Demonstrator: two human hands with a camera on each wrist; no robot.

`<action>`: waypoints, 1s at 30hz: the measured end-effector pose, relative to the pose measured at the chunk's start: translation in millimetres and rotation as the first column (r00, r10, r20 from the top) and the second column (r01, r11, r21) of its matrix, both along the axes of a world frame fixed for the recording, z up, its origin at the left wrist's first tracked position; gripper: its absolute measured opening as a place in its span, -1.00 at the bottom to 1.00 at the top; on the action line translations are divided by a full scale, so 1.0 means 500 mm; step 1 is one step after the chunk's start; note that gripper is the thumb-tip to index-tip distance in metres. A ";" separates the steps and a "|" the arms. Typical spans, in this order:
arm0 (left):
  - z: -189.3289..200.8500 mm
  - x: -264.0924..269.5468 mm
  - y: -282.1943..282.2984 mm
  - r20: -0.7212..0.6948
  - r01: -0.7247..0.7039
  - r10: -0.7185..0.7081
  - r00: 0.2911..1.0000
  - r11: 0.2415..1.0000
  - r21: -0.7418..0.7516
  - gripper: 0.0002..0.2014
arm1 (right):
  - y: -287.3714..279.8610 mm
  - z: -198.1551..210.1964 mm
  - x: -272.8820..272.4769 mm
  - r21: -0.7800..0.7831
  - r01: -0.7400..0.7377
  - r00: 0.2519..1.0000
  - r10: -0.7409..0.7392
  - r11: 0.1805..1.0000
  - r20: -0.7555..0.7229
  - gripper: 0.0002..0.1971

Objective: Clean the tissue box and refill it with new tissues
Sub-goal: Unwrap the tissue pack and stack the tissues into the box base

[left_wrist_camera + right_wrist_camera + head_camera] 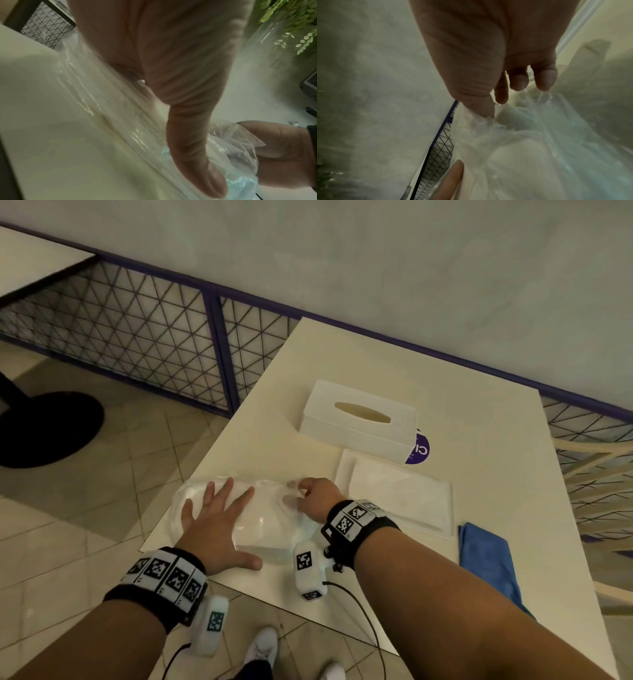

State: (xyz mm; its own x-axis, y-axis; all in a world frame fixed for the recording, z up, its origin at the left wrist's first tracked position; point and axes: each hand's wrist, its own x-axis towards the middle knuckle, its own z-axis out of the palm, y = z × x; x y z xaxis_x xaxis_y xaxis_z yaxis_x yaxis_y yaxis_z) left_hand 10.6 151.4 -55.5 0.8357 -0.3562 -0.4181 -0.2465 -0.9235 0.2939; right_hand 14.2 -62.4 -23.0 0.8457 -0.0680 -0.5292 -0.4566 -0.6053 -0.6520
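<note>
A clear plastic pack of white tissues (270,529) lies at the near left corner of the table. My left hand (215,518) presses flat on top of it, fingers spread and straight; the left wrist view shows its thumb (197,155) against the wrap (120,108). At the pack's right end my right hand (315,494) pinches the loose plastic (488,121) between thumb and curled fingers. The white tissue box cover (359,419), slot upward, stands farther back. Its flat white base tray (397,494) lies to the right of the pack.
A folded blue cloth (489,563) lies at the table's near right. A purple round sticker (421,450) shows by the box. The cream table (445,392) ends just below my left wrist. A wire-mesh railing (137,337) and wall run behind; a chair (599,481) stands right.
</note>
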 end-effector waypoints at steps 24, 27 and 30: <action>-0.004 -0.017 -0.023 0.027 -0.055 0.055 0.998 0.998 0.007 0.31 | 0.022 0.003 -0.018 -0.171 0.105 0.991 -0.090 0.980 0.095 -0.70; -0.004 -0.017 -0.024 0.022 -0.057 0.057 0.998 0.998 0.006 0.30 | 0.027 0.012 -0.021 -0.226 0.062 0.993 -0.039 0.972 0.107 -0.68; -0.002 -0.018 -0.025 0.022 -0.060 0.060 0.998 0.998 0.012 0.30 | 0.033 0.018 -0.022 -0.219 0.029 0.996 -0.011 0.975 0.087 -0.68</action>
State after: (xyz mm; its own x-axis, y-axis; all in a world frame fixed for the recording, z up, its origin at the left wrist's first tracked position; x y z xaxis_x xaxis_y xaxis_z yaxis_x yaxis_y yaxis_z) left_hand 1.5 139.0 -56.5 0.8643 -0.3000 -0.4038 -0.1966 -0.9403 0.2777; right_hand 3.2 -45.6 -13.9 0.8842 -0.1922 -0.4257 -0.4188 -0.7297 -0.5405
